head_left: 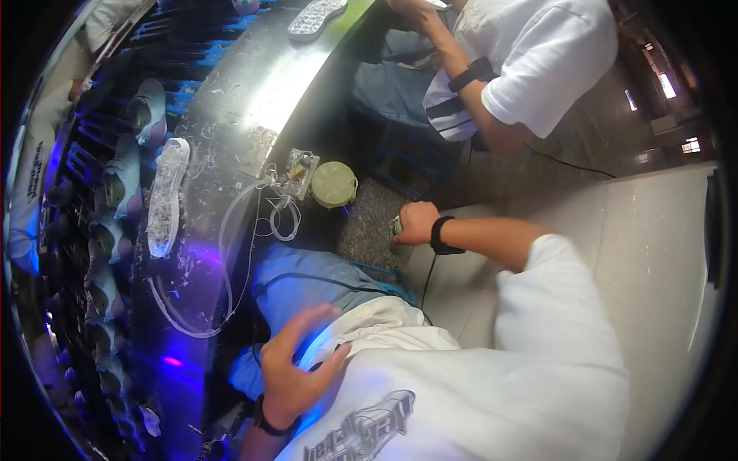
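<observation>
My left hand (pixel 294 370) hovers by the front of my white shirt, fingers and thumb spread, with nothing visible in it. Out to the right, my right hand (pixel 418 223) is closed in a fist around a small greenish object (pixel 397 226); most of it is hidden by the fingers, and its kind does not show. Left of that fist is a round yellow-green container (pixel 334 184), beside a small clear box-like fitting (pixel 300 174) at the bench edge. A white shoe sole (pixel 167 198) lies on the metal bench (pixel 219 115), touched by neither hand.
Clear tubing (pixel 227 269) loops over the bench edge. A second sole (pixel 316 18) lies farther up the bench. Several pale shoes (pixel 123 178) line a dark rack on the left. A co-worker in a white shirt (pixel 550 61) sits at the upper right. A pale panel (pixel 600 253) stands right.
</observation>
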`<state>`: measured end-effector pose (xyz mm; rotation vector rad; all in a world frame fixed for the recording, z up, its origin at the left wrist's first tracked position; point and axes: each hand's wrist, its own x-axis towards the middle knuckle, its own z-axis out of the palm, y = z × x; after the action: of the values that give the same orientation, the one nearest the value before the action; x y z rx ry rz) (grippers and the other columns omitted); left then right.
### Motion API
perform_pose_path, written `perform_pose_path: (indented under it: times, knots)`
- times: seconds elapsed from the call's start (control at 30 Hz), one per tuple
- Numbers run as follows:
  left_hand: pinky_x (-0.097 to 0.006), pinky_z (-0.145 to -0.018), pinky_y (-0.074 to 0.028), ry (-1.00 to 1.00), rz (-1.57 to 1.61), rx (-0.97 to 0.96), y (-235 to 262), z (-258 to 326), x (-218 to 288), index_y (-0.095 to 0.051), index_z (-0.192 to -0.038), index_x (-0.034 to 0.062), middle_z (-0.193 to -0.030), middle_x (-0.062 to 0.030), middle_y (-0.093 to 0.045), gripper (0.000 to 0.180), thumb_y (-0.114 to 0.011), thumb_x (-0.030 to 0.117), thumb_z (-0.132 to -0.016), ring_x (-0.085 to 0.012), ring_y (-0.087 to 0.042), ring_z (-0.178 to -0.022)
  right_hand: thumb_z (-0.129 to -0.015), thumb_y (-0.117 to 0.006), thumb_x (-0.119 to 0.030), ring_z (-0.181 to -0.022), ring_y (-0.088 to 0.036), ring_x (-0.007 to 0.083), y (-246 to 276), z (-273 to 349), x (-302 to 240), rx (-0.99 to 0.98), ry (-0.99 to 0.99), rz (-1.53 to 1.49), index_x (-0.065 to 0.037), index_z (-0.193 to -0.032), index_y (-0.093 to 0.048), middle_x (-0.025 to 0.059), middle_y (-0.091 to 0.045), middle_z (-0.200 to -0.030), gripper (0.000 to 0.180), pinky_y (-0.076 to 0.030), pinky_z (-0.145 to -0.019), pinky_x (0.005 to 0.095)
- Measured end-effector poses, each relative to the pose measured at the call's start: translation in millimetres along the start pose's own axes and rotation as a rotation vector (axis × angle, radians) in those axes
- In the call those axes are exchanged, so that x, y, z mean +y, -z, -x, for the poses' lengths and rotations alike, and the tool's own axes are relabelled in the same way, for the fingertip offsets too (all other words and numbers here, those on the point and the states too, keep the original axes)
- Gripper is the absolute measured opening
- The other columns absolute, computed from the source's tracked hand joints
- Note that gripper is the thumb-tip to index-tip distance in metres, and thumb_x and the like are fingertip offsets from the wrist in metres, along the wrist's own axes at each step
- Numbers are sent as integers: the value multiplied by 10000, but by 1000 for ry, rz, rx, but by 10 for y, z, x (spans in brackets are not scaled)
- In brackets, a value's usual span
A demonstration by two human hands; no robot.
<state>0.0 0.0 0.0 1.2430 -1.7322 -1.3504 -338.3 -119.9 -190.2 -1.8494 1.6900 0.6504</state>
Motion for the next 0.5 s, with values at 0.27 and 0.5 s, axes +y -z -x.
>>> perform_pose_path:
  times: [0.27, 0.5]
  knots:
    - [-383, -1081, -493, 303, 93, 306, 140, 375, -38, -549, -1424, -40, -1261, -221, -705, 560, -739, -20, -897, -292, -685, -1186, -778, -754, -508, -1108, -721, 363, -1935, -1482, 422, 64, -362, -325, -39, -1138, -753, 189, -747, -1190, 591, -573, -952, 462]
    - [-342, -957, -544, 515, -23, 403, 252, 346, -8, -562, -1388, -36, -1256, -207, -705, 482, -690, -65, -924, -259, -695, -1130, -871, -735, -304, -1128, -719, 355, -2660, -1859, 385, 97, -596, -514, -32, -1208, -664, 200, -744, -1177, 439, -574, -961, 457]
